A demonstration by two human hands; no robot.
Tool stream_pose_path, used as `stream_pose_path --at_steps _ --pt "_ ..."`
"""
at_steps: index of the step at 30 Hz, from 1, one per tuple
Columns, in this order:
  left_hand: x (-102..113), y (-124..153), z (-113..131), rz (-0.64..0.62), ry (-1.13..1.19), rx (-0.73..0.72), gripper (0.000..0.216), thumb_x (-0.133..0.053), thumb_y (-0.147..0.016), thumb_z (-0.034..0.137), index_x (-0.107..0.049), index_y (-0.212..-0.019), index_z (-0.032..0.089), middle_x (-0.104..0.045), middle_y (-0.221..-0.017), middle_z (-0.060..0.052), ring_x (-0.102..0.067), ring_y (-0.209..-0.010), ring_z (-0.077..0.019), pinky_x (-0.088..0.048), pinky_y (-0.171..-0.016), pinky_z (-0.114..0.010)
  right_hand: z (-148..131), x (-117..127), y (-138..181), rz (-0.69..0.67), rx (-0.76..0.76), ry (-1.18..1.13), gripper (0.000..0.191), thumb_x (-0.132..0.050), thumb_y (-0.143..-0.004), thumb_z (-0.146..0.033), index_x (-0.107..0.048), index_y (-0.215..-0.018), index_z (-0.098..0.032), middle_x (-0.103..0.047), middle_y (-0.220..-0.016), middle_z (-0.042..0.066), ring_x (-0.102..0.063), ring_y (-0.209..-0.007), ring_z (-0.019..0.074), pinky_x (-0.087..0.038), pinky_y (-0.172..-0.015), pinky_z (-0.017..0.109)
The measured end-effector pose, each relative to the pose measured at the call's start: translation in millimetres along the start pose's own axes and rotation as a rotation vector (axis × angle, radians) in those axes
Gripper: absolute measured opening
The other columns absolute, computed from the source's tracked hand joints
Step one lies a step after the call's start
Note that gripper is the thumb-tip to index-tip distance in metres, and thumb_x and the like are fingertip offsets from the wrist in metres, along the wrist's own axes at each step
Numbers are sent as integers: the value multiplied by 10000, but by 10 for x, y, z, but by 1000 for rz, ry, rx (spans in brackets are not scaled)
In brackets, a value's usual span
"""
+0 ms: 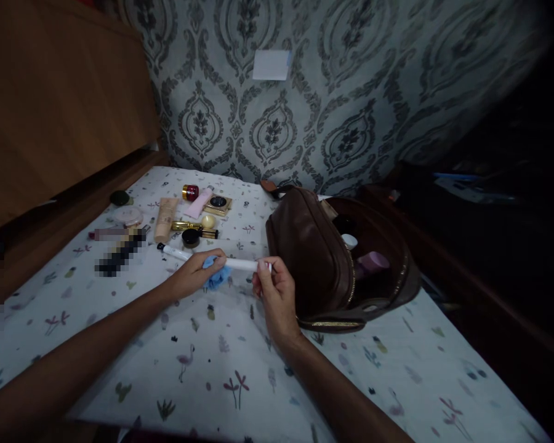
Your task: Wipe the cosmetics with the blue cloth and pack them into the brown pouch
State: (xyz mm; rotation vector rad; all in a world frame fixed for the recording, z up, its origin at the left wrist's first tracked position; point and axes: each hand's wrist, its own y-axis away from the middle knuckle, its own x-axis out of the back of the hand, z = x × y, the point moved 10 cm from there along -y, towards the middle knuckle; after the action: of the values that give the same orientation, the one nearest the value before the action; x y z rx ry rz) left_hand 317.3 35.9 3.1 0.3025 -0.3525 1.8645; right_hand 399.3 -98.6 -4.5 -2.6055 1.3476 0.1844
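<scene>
My left hand (pixel 199 271) pinches a slim white stick-shaped tube (pixel 242 264) near one end, with a crumpled blue cloth (pixel 216 275) bunched under the fingers. At the tube's other end, my right hand (pixel 274 292) grips it between thumb and fingers. A white pen-like piece with a black tip (pixel 173 251) shows just beyond my left hand; whether it joins the held tube is hidden. Close to my right hand stands a brown leather bag (pixel 311 252), unzipped, with a pink item (pixel 373 262) and a white-capped item (pixel 349 241) inside.
On the patterned tablecloth (pixel 203 381) lie a beige tube (pixel 165 218), a pink tube (pixel 198 203), a gold compact (pixel 218 203), a red jar (pixel 190 192), a round black pot (pixel 191 238) and other cosmetics. A wooden cabinet (pixel 64 111) borders the left; papered wall (pixel 272 135) behind.
</scene>
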Motion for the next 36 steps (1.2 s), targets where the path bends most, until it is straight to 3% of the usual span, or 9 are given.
stream_pose_path --at_steps 6,9,12,15,17,22,27,36 --pt "1 -23 -270 42 133 205 584 -417 -869 689 -483 -574 189 -529 -472 -3 -456 -437 -111 -352 -448 -226 12 -37 13 -33 -15 -20 326 -675 -818 -516 -594 -946 -227 -559 -678 -32 -502 -588 112 -395 -496 207" --pt "29 -27 -329 73 166 229 594 -426 -862 694 -491 -572 180 -547 -478 -12 -469 -430 -109 -350 -437 -221 -3 -46 11 -43 -2 -28 294 -672 -830 -472 -605 -985 -230 -571 -714 -18 -530 -641 126 -400 -491 202" --pt "65 -36 -240 80 170 153 529 -473 -860 665 -544 -690 170 -552 -550 6 -475 -474 -112 -362 -455 -222 -20 -47 0 -48 14 -34 254 -660 -846 -434 -610 -986 -229 -570 -739 -13 -526 -656 126 -402 -487 200" --pt "112 -31 -25 92 106 -15 378 -620 -833 532 -603 -981 185 -611 -803 -2 -570 -723 -149 -458 -630 -236 -22 -13 -19 -20 23 -52 244 -647 -856 -439 -603 -972 -229 -566 -734 -17 -526 -642 124 -414 -487 206" --pt "119 -15 82 97 60 -102 363 -652 -826 470 -589 -1058 197 -602 -914 -13 -572 -868 -175 -471 -744 -257 -8 6 -29 -3 16 -62 258 -654 -847 -450 -597 -967 -229 -562 -711 -25 -528 -624 125 -420 -485 210" --pt "100 13 118 99 -44 -166 267 -547 -909 446 -569 -969 187 -533 -830 4 -511 -780 -156 -427 -710 -248 34 -9 -32 -21 -21 -53 286 -672 -827 -473 -593 -937 -222 -562 -665 -35 -502 -557 110 -406 -468 211" --pt "61 15 89 46 -72 -141 322 -498 -932 494 -559 -878 182 -479 -733 27 -472 -690 -139 -389 -651 -240 13 -7 -15 -29 -8 -41 304 -674 -824 -493 -589 -927 -220 -574 -666 -36 -488 -539 100 -397 -465 206" --pt "115 -21 -102 104 14 48 548 -385 -897 673 -496 -671 186 -424 -589 37 -392 -556 -122 -340 -536 -244 -77 -51 24 -40 58 16 301 -670 -832 -490 -605 -939 -216 -574 -663 -28 -515 -565 113 -416 -488 219"
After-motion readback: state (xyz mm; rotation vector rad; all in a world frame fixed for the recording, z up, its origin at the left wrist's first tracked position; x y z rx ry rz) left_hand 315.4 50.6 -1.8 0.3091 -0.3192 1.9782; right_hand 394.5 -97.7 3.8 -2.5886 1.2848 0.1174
